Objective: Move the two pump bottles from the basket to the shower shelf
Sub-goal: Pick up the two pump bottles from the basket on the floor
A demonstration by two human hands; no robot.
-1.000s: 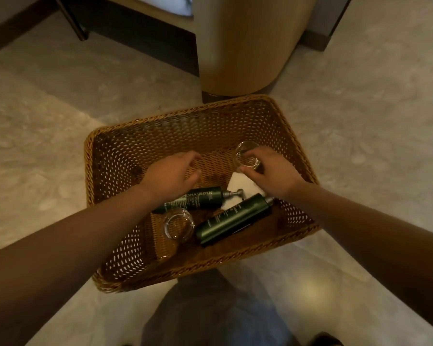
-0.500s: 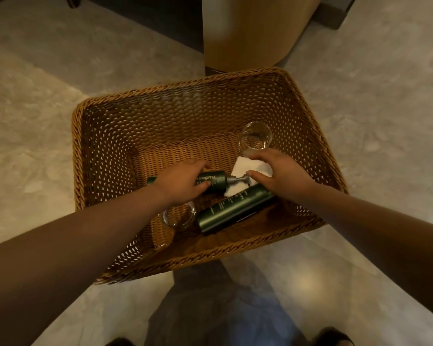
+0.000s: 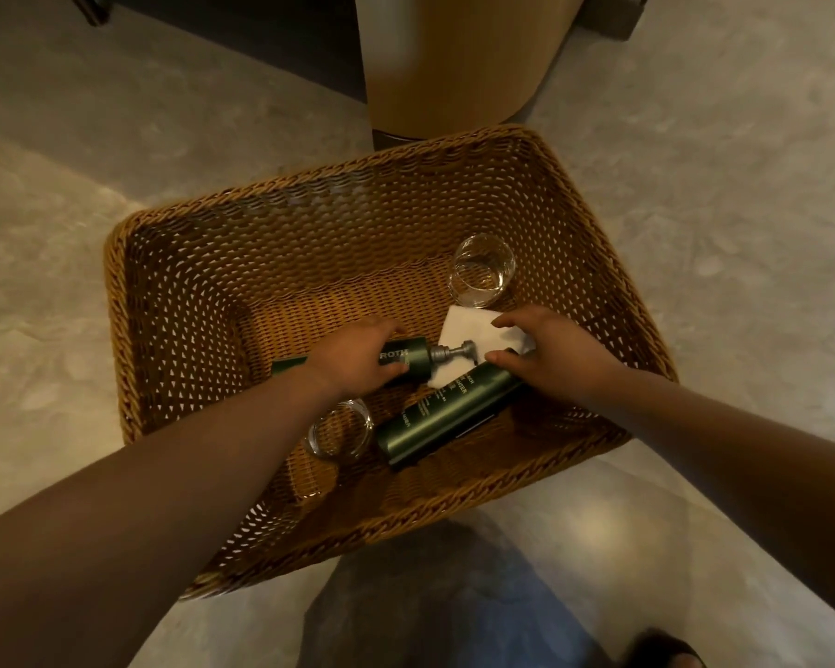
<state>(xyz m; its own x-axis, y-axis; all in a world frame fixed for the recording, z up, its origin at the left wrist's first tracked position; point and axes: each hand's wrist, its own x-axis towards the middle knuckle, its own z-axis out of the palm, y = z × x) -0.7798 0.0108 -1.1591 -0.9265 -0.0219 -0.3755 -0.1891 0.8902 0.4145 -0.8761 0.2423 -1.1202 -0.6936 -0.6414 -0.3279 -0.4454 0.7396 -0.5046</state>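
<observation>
Two hands are now working low inside the basket [image 3: 594, 200], where a second ago they were hovering higher and the right one was up by the far glass [image 3: 482, 277].

Going left to right: our left hand [image 3: 357, 356] is closing around the first bottle [image 3: 413, 361], which is lying flat across the middle of the basket floor with its pump pointing right over a white napkin [image 3: 468, 330]. The fingers are wrapping the neck end, so we are judging this a grip being taken, not yet a lift. Just nearer, toward the front edge, a second glass [image 3: 341, 429] is lying partly under our forearm.

Our right hand [image 3: 557, 354] is coming down on the top end of the second bottle [image 3: 447, 417], which is slanting toward the front edge; thumb and fingers are half curled, and we cannot tell whether they are gripping yet.

Both bottles are still in the basket. The second bottle's pump is hidden under the right hand, most of the first bottle's body is covered by the left, and the shower shelf is nowhere in view.
</observation>
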